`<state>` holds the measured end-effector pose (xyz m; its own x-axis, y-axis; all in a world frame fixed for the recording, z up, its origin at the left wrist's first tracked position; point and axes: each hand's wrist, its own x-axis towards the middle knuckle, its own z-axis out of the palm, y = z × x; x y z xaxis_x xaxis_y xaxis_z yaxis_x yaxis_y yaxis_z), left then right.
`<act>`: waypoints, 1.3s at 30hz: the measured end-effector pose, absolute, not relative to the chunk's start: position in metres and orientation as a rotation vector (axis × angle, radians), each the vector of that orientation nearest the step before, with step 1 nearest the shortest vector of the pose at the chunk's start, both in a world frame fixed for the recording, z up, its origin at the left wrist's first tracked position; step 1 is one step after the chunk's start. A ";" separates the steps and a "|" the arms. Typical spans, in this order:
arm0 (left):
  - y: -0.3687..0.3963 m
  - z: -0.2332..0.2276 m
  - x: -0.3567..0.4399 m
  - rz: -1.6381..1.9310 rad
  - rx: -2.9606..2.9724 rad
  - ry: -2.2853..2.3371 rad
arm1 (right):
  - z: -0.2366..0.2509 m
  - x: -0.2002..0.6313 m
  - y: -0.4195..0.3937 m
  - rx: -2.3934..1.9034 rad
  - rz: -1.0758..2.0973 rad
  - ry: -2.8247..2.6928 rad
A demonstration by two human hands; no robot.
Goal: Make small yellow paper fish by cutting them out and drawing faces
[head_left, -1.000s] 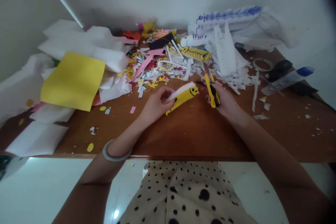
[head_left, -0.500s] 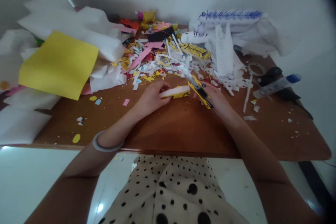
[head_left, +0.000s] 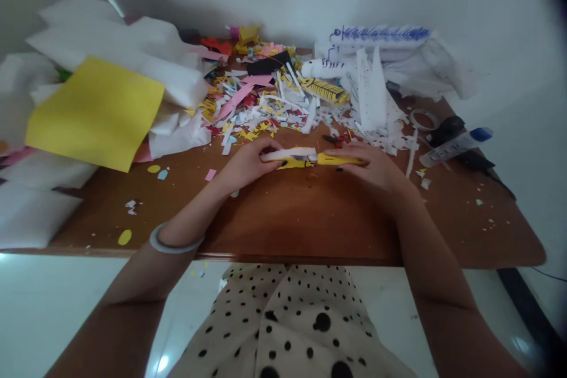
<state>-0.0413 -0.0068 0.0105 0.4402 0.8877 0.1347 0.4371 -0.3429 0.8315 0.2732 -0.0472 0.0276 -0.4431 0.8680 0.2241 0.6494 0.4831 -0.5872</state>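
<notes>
My left hand [head_left: 245, 162] pins a small yellow and white paper figure [head_left: 290, 157] flat against the brown table [head_left: 310, 212]. My right hand [head_left: 374, 168] grips a yellow and black utility knife [head_left: 339, 159], held level, with its tip at the right end of the figure. Both hands sit near the middle of the table, just in front of a heap of paper scraps [head_left: 270, 109]. A pale bangle [head_left: 170, 242] circles my left wrist.
A yellow sheet [head_left: 95, 112] lies on white paper piles [head_left: 128, 53] at the left. White paper shapes with blue pen marks [head_left: 381, 41] stand at the back right. A tape roll [head_left: 423, 119], a blue-capped tube [head_left: 456, 144] and a black tool [head_left: 447, 127] lie at the right.
The paper figure went from raised and angled to flat on the table. The knife swung from pointing away to lying level, its tip now against the figure.
</notes>
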 end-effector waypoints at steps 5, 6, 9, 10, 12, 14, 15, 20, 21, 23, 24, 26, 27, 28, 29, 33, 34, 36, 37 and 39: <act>-0.007 0.007 -0.038 0.840 1.955 1.127 | 0.026 0.283 -0.045 -1.257 0.410 -2.324; -0.007 0.007 -0.038 0.841 1.951 1.129 | 0.026 0.285 -0.044 -1.251 0.379 -2.330; -0.007 0.005 -0.038 0.823 1.921 1.133 | 0.024 0.289 -0.042 -1.222 0.312 -2.334; -0.007 0.005 -0.038 0.812 1.909 1.133 | 0.024 0.290 -0.042 -1.216 0.304 -2.340; -0.007 0.005 -0.039 0.793 1.891 1.126 | 0.024 0.290 -0.041 -1.218 0.316 -2.363; -0.008 0.004 -0.039 0.788 1.880 1.121 | 0.025 0.290 -0.041 -1.238 0.356 -2.366; -0.008 0.004 -0.040 0.790 1.874 1.119 | 0.026 0.290 -0.041 -1.248 0.375 -2.360; -0.009 0.002 -0.040 0.771 1.837 1.088 | 0.027 0.284 -0.042 -1.204 0.370 -2.359; -0.009 0.001 -0.040 0.771 1.835 1.084 | 0.027 0.281 -0.042 -1.191 0.363 -2.369; -0.009 0.001 -0.039 0.783 1.827 1.080 | 0.025 0.275 -0.042 -1.189 0.341 -2.382; -0.010 0.001 -0.039 0.785 1.820 1.080 | 0.024 0.273 -0.042 -1.195 0.323 -2.384; -0.009 0.002 -0.039 0.770 1.801 1.082 | 0.023 0.273 -0.041 -1.208 0.280 -2.386; -0.009 0.003 -0.039 0.757 1.795 1.083 | 0.023 0.274 -0.041 -1.209 0.261 -2.383; -0.009 0.003 -0.039 0.742 1.794 1.084 | 0.023 0.277 -0.041 -1.203 0.249 -2.384; -0.009 0.004 -0.039 0.730 1.799 1.084 | 0.023 0.280 -0.040 -1.194 0.243 -2.386; -0.008 0.004 -0.040 0.729 1.830 1.079 | 0.022 0.287 -0.039 -1.176 0.234 -2.369; -0.008 0.004 -0.040 0.725 1.833 1.079 | 0.021 0.285 -0.039 -1.179 0.231 -2.365; -0.009 0.005 -0.040 0.728 1.828 1.086 | 0.018 0.278 -0.039 -1.178 0.224 -2.372; -0.009 0.005 -0.039 0.729 1.823 1.089 | 0.017 0.274 -0.039 -1.182 0.216 -2.382; -0.009 0.005 -0.038 0.733 1.817 1.089 | 0.017 0.272 -0.039 -1.200 0.201 -2.393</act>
<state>-0.0385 -0.0091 0.0052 0.4439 0.8947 0.0497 0.3821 -0.2391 0.8927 0.2720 -0.0387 0.0168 -0.5181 0.7891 0.3299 0.7232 0.6102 -0.3237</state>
